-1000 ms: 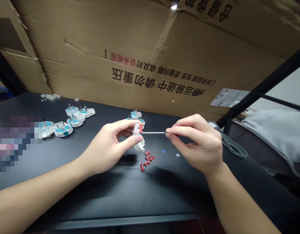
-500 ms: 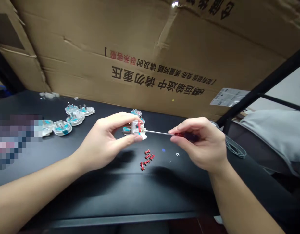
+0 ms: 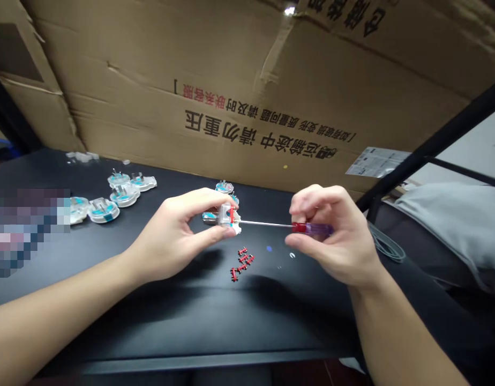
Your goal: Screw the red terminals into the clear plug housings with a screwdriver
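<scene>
Between the thumb and fingers of my left hand (image 3: 179,228) is a clear plastic power plug (image 3: 225,215), tilted on its side with its pins to the left. A red clamp strip with screws (image 3: 232,214) sits on its right side. My right hand (image 3: 336,230) holds a screwdriver (image 3: 312,229) with a red and purple handle. Its thumb and fingertips are loosened from the handle's front, while the rear lies against the palm. The thin shaft runs left, its tip at the strip. Several loose red clamp strips (image 3: 242,259) lie on the black table below.
Several clear plugs (image 3: 125,194) stand pins-up at the left, and another plug (image 3: 224,186) is behind my left hand. A cardboard sheet (image 3: 151,64) walls off the back. Coiled grey cable (image 3: 386,244) lies at the right by a black frame bar (image 3: 440,136).
My right thumb and fingers have spread from the screwdriver handle, so more of it shows. The plug and my left hand have shifted down slightly.
</scene>
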`<state>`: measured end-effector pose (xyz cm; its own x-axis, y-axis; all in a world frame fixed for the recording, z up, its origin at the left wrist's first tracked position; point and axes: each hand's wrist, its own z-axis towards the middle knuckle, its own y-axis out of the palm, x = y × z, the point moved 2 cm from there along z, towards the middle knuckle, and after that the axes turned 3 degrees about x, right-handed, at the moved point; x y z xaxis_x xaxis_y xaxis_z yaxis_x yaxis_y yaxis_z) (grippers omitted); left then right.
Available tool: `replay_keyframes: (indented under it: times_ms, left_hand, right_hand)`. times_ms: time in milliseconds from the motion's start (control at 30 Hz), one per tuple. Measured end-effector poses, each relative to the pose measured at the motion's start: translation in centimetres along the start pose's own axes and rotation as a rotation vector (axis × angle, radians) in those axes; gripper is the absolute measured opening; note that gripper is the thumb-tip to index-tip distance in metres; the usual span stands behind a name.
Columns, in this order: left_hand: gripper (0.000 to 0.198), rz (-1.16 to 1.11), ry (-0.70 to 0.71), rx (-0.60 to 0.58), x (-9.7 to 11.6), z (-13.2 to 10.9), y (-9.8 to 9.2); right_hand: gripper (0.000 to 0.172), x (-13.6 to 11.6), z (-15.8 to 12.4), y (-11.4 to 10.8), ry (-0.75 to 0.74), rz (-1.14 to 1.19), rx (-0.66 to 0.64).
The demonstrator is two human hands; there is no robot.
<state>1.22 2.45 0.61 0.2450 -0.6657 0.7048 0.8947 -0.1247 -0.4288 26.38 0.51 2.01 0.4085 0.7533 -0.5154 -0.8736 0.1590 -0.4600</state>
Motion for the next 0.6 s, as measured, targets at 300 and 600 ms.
replay_keyframes:
  times_ms: [300,600]
  left_hand:
    - [0.022,-0.089,-0.08,0.036,-0.13,0.06,0.1]
    - [0.022,-0.089,-0.05,0.001,-0.03,0.15,0.09]
  right_hand:
    - [0.029,-0.28,0.02,0.36,0.01,0.011,0.065]
    - [0.021,-0.6,0.27,0.03,-0.066,-0.09,0.033]
